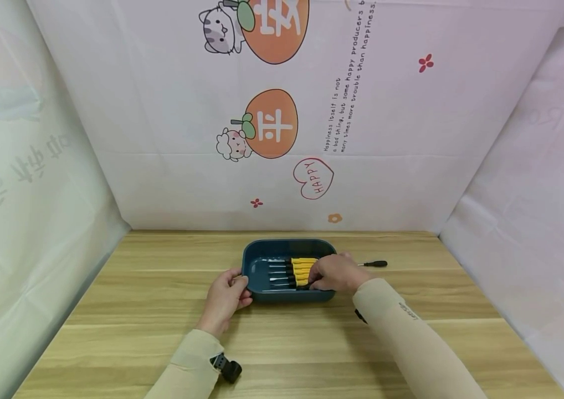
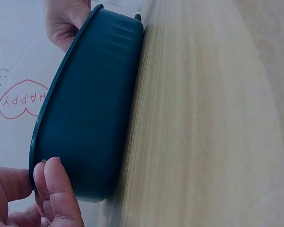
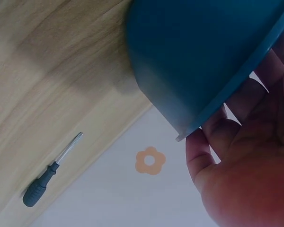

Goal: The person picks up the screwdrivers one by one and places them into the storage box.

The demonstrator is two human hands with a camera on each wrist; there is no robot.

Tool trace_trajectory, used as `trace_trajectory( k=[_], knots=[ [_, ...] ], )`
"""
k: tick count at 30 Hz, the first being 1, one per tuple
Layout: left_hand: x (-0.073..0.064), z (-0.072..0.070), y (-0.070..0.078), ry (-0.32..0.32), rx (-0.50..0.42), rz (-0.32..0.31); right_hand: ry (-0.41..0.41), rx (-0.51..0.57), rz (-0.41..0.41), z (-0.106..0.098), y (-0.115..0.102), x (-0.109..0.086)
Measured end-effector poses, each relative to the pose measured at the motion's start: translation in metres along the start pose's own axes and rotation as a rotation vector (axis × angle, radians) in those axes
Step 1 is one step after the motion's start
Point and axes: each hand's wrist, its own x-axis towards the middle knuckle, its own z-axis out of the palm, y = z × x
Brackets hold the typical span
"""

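A dark blue rectangular tray (image 1: 292, 297) sits on the wooden table, with a row of several yellow-and-black screwdrivers (image 1: 304, 265) lying side by side in it, shafts to the left. My left hand (image 1: 224, 296) grips the tray's front left corner, thumb at the rim and fingers against the outer wall (image 2: 90, 104). Over the tray's right end, my right hand (image 1: 338, 272) reaches inside and pinches a dark-handled screwdriver (image 1: 303, 287) at the front of the row. That hand hides the right ends of the handles; in the right wrist view its fingers lie behind the rim (image 3: 246, 78).
Another screwdriver with a black handle (image 1: 375, 264) lies on the table to the right of the tray. White printed sheeting (image 1: 282, 194) stands at the table's back edge, with more sheeting along both sides. Bare wood (image 1: 287, 343) stretches in front of the tray.
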Motion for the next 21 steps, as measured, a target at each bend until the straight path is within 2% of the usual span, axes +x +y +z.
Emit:
trace_trajectory(
  k=[9, 21],
  knots=[
    [0.0007, -0.0005, -0.0004, -0.003, 0.003, -0.004, -0.058, -0.004, 0.016, -0.0028, -0.0028, 0.001],
    [0.0012, 0.0004, -0.0009, 0.003, -0.002, -0.004, -0.044, -0.014, 0.016, 0.0003, -0.0045, 0.0034]
  ],
)
